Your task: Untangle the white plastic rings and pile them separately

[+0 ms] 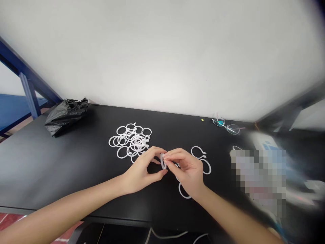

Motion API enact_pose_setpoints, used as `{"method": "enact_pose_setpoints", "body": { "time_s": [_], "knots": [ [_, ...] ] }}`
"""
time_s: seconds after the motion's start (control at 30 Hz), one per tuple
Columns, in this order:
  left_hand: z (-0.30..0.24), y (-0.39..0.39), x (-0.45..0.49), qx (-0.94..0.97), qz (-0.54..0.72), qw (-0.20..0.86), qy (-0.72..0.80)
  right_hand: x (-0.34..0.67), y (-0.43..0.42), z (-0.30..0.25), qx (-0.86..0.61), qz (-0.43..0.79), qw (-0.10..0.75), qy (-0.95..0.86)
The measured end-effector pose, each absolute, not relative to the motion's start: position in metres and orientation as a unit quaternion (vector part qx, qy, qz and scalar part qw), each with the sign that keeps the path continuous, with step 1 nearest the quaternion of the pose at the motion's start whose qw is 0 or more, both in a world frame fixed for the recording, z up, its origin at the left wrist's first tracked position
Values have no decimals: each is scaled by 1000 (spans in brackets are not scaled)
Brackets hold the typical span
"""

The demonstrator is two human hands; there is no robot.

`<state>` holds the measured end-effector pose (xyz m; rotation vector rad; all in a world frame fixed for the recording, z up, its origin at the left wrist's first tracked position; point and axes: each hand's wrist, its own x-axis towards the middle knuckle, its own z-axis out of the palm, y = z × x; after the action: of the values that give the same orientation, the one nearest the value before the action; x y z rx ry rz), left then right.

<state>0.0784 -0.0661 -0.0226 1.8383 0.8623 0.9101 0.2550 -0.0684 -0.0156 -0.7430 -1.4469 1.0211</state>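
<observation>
One white plastic ring (163, 161) is pinched upright between the fingertips of the left hand (142, 167) and right hand (188, 169). A heap of similar rings (130, 140) is left of the hands on a black table (76, 169); more rings (198, 152) are seen around the right hand.

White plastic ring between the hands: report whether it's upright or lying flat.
Upright: the white plastic ring stands edge-on, pinched between the left hand and right hand.
</observation>
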Motion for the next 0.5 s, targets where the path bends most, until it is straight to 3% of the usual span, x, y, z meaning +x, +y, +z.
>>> {"method": "enact_pose_setpoints", "body": {
  "time_s": [0.27,0.5],
  "knots": [
    [-21,-61,72,766,357,386,370,259,-64,-19,-390,350,571,-633],
    [-14,-56,63,759,380,366,381,264,-57,-18,-381,373,507,-677]
  ]
}}
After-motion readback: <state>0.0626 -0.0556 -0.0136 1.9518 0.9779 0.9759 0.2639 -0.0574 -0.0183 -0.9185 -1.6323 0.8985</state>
